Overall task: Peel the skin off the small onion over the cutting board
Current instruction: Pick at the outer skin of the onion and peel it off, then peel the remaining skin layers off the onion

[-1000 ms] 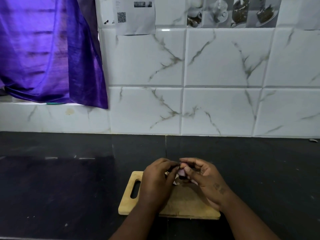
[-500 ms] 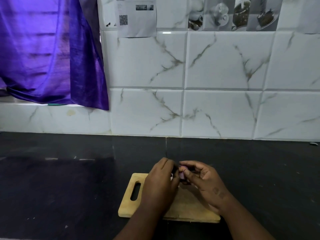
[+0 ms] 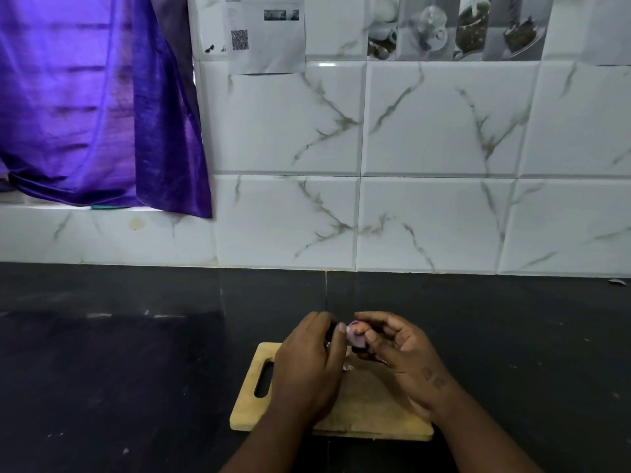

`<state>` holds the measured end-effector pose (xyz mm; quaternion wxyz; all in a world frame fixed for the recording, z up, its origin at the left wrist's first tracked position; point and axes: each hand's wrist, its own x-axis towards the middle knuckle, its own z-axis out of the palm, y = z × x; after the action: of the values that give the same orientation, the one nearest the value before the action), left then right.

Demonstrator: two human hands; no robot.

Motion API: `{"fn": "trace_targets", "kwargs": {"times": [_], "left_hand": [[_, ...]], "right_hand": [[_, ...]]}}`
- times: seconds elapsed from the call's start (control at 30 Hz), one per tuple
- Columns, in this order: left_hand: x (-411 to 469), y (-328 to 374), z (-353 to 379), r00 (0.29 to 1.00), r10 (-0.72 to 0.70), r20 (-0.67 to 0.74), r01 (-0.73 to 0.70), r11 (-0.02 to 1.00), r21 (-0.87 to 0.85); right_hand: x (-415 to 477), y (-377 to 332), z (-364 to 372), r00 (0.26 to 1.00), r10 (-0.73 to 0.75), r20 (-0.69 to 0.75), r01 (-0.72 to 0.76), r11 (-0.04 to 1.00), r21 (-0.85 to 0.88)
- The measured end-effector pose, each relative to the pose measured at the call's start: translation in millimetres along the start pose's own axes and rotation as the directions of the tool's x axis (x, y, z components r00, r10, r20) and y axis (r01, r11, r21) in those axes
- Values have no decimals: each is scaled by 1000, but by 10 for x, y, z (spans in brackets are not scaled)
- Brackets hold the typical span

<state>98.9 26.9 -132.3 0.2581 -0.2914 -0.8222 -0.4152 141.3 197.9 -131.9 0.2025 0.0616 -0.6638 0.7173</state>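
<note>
Now my hands are drawing slightly apart, where a second ago they were bunched so tightly over the small onion [image 3: 356, 333] that only a sliver of pink was peeking out. I am seeing far more of it: a pale purple, glossy side with an orange-brown patch near one end, which I am taking for the root or a last bit of dry skin. My right hand [image 3: 401, 348] is cradling it, thumb pressing on its near side and fingers curled around the far side, so that hand is pinching the onion. My left hand [image 3: 309, 361] is sitting just beside it, its thumb tip touching the onion's left edge; the other fingers are folded under, and I cannot tell whether they are gripping a strip of skin. The onion is hanging in the air over the far edge of the wooden cutting board [image 3: 368, 401], not resting on it. A small pale scrap [image 3: 347, 368] is lying on the board beneath my left hand, probably peel. I am judging that most of the skin is coming away and the peeling is well along, with the brown patch likely being what is left to pick off, though the underside is hidden from me
</note>
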Motion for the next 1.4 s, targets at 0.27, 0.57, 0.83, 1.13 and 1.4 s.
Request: {"fn": "trace_targets", "kwargs": {"times": [0.27,0.57,0.83,1.13,1.4], "left_hand": [[2,-14,37,997,-6,74,3,999,35],[32,-67,69,986,-143,82,136,987,81],[39,-91,81,983,-162,89,142,971,192],[27,-49,30,996,-84,42,77,987,141],[-2,-12,-37,992,116,-44,-118,992,-44]], "right_hand": [[-23,-20,-2,1000,-20,17,20,1000,11],[-51,-65,5,996,-42,80,40,999,29],[-41,-62,24,995,6,98,-20,989,149],[-54,-86,19,991,103,85,-117,975,188],[-74,-122,13,993,78,84,-76,997,-27]]}}
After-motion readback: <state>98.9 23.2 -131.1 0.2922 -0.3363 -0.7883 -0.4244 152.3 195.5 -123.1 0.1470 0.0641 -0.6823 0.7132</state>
